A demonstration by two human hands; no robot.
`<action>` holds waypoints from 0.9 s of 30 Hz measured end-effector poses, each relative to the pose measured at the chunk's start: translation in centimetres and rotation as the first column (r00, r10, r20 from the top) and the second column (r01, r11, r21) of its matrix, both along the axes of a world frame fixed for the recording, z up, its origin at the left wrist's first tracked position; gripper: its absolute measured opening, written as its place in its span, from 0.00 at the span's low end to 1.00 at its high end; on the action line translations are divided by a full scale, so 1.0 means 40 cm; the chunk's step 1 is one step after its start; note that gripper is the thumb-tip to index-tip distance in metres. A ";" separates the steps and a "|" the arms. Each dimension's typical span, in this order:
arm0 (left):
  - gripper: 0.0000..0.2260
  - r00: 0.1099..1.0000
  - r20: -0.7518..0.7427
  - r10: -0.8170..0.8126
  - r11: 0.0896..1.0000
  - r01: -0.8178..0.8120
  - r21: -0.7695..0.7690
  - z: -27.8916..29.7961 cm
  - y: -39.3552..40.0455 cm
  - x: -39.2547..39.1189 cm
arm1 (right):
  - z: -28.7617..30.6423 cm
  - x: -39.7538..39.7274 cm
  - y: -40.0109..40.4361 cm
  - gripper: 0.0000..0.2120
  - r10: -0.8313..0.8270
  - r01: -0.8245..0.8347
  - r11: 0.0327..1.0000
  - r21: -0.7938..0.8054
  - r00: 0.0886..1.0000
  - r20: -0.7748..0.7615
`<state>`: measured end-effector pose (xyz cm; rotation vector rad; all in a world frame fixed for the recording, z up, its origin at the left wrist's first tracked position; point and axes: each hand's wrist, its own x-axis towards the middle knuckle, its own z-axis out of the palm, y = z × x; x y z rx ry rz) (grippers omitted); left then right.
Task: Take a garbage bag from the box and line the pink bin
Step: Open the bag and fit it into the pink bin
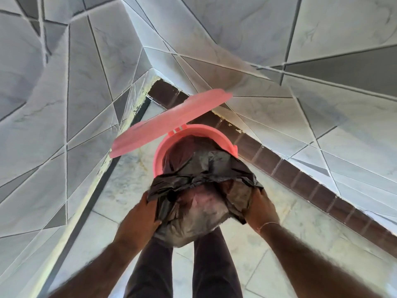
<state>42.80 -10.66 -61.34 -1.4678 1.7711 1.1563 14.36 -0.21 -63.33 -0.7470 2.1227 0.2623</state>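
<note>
The pink bin (160,150) stands on the floor in a tiled corner, its round pink lid (163,123) hinged open and leaning back to the left. A dark grey garbage bag (199,166) hangs inside the bin and is folded outward over the near rim, covering the bin's front wall. My left hand (137,220) grips the bag's edge at the bin's near left side. My right hand (261,208) grips the bag's edge at the near right side. The far rim of the bin is bare pink. No box is in view.
Grey tiled walls with dark seams close in on the left and behind the bin (279,61). A brown tile skirting (300,179) runs along the right wall. My dark trouser legs (210,265) stand just in front of the bin on the pale marble floor (268,244).
</note>
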 end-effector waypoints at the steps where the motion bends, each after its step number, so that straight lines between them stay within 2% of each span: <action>1: 0.29 1.000 0.011 0.014 1.000 -0.014 0.024 -0.018 0.010 0.013 | -0.011 -0.013 0.009 0.27 0.017 -0.017 1.000 0.012 1.000 -0.005; 5: 0.27 0.998 0.047 0.052 0.998 -0.054 0.032 -0.111 0.052 0.049 | -0.065 -0.019 0.022 0.29 0.062 -0.062 0.997 0.041 0.998 -0.006; 9: 0.25 0.968 0.167 0.188 0.981 -0.178 -0.076 -0.166 0.033 0.042 | -0.138 -0.020 0.028 0.30 0.007 -0.006 1.000 0.027 1.000 -0.007; 12: 0.25 0.969 0.153 0.196 0.975 -0.176 -0.132 -0.216 0.009 0.042 | -0.184 -0.034 0.015 0.29 -0.016 0.016 1.000 0.004 0.999 -0.028; 14: 0.23 0.979 0.111 0.170 0.966 -0.143 -0.217 -0.246 -0.025 0.038 | -0.202 -0.063 -0.011 0.31 -0.080 0.075 0.995 -0.066 0.994 -0.070; 16: 0.19 0.982 0.082 0.172 0.941 -0.139 -0.310 -0.263 -0.071 0.024 | -0.215 -0.101 -0.054 0.32 -0.144 0.120 0.971 -0.205 0.984 -0.104; 19: 0.18 0.993 0.032 0.118 0.920 -0.097 -0.380 -0.263 -0.140 -0.003 | -0.212 -0.149 -0.136 0.30 -0.047 0.010 0.943 -0.332 0.994 -0.101; 22: 0.15 0.997 0.050 0.062 0.914 -0.037 -0.403 -0.249 -0.201 -0.026 | -0.177 -0.185 -0.244 0.25 0.042 -0.062 0.977 -0.203 0.994 -0.099; 24: 0.16 0.990 0.046 0.135 0.907 -0.105 -0.407 -0.241 -0.240 -0.043 | -0.154 -0.197 -0.314 0.21 0.086 -0.090 0.995 -0.052 0.994 -0.065; 25: 0.16 0.973 0.040 0.228 0.900 -0.194 -0.391 -0.236 -0.256 -0.054 | -0.143 -0.195 -0.351 0.16 0.057 -0.057 0.998 -0.012 0.998 -0.019; 27: 0.17 0.919 0.047 0.391 0.866 -0.350 -0.356 -0.228 -0.277 -0.079 | -0.124 -0.173 -0.413 0.06 -0.171 0.172 0.985 0.004 0.978 0.122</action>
